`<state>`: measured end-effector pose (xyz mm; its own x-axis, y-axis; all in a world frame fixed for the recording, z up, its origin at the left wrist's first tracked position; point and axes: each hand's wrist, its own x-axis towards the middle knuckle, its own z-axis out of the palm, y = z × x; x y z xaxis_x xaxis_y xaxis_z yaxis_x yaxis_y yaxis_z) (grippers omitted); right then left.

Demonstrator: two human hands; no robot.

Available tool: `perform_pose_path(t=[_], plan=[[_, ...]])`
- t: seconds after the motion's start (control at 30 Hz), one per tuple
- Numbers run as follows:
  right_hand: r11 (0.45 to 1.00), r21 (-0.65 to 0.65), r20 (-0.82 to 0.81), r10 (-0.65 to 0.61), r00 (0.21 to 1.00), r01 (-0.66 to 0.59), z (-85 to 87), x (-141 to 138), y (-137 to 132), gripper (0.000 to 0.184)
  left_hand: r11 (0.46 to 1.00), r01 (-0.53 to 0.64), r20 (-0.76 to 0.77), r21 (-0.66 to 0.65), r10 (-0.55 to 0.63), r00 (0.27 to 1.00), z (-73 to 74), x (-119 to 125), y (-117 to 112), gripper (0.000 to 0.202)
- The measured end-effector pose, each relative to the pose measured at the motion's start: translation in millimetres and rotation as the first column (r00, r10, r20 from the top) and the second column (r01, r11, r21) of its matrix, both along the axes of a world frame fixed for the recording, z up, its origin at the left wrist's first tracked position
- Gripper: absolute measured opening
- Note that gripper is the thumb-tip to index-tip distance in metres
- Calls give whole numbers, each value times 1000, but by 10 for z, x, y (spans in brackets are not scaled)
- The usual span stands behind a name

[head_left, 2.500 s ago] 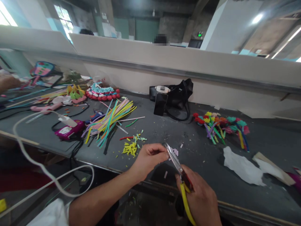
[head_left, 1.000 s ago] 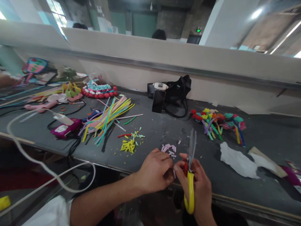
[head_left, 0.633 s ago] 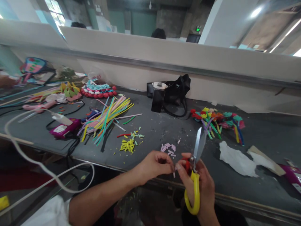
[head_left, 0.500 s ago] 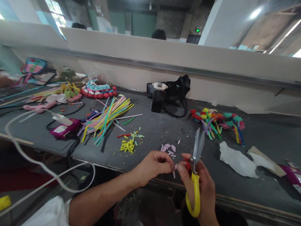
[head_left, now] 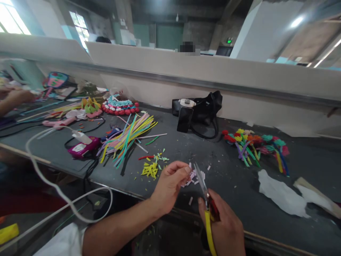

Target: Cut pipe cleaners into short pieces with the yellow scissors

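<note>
In my right hand (head_left: 222,222) is a pair of scissors (head_left: 203,185) with yellow and red handles, its blades pointing up and to the left. My left hand (head_left: 173,181) is closed in a pinch just left of the blade tips. A short pale pink strip (head_left: 190,165) seems to stick up from its fingertips; most of it is hidden. Behind the fingers lies a small heap of cut pink pieces (head_left: 195,176), partly covered by hand and blades. One loose pink piece (head_left: 190,201) rests near the table edge. Left of the hand is a pile of yellow cuttings (head_left: 150,170).
A bundle of coloured strips (head_left: 130,137) and a purple glue gun (head_left: 84,146) lie left. A black bag (head_left: 207,112) with a phone (head_left: 184,120) stands behind. Colourful flowers (head_left: 250,140) and white paper (head_left: 281,193) are right. Another person's hand (head_left: 20,97) shows far left.
My hands have moved apart. The left went slightly up and left, the right lowered with the scissors, whose blades now tilt left. The view has shifted a little.
</note>
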<state>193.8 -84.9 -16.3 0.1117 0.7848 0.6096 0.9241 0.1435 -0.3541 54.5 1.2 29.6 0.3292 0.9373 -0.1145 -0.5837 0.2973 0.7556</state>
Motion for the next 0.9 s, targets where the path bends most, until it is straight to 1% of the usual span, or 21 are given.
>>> perform_pose_path(t=[0.2,0.33,0.47,0.57,0.77,0.9], plan=[[1000,-21,37,13,999,-12,-95,2,5,33,999,-39,-48,29,40,998,-19,6,-10,13],[1000,-7,58,-14,998,15,-133,2,5,32,998,-43,-63,35,45,997,-15,11,-16,13],[999,-14,87,-32,996,33,-155,11,0,32,997,-65,-121,47,70,990,-9,9,-10,16],[999,5,105,-34,994,34,-160,12,-4,32,995,-79,-150,56,87,985,-2,9,-10,18],[999,-4,121,-35,992,35,-154,-7,-4,31,994,-89,-165,64,99,981,9,12,-26,16],[998,-20,132,-51,990,54,-193,1,-11,31,994,-87,-157,64,96,983,-3,10,-20,15]])
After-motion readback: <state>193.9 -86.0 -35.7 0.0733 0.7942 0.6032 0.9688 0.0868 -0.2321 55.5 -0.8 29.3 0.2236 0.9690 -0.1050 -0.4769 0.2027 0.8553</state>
